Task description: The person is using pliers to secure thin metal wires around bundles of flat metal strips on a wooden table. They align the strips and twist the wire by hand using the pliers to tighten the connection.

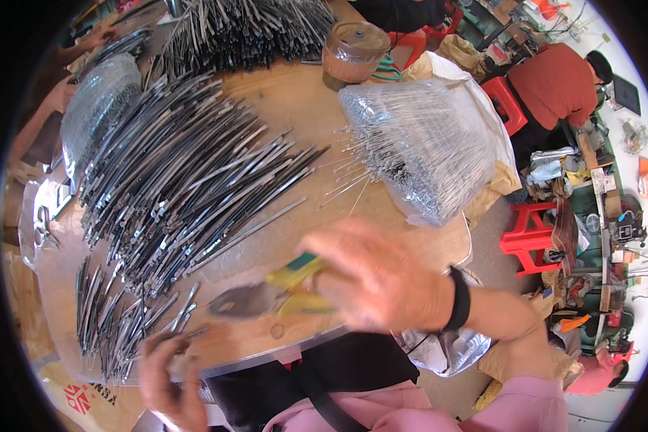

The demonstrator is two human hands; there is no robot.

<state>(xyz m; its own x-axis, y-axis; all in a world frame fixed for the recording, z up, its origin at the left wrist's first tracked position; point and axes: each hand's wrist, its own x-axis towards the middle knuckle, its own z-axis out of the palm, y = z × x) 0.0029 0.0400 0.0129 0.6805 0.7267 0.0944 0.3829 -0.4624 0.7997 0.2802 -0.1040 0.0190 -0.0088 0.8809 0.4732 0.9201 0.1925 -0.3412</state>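
My right hand, with a black band at its wrist, is closed around the yellow and green handles of a pair of pliers. Motion blurs the pliers' jaws, which point left above the wooden tabletop. My left hand is at the table's front edge, its fingers curled and drawn together. Something thin seems to stick out from its fingertips, too blurred to make out. Beside that hand lies a small bunch of dark, thin cable-like strips with shiny ends. A much larger heap of similar strips spreads behind it.
A clear plastic bag of thin metal wires lies at the back right, near a tape-wrapped round container and green-handled scissors. Another strip heap is at the far side. Red stools and a seated person are to the right.
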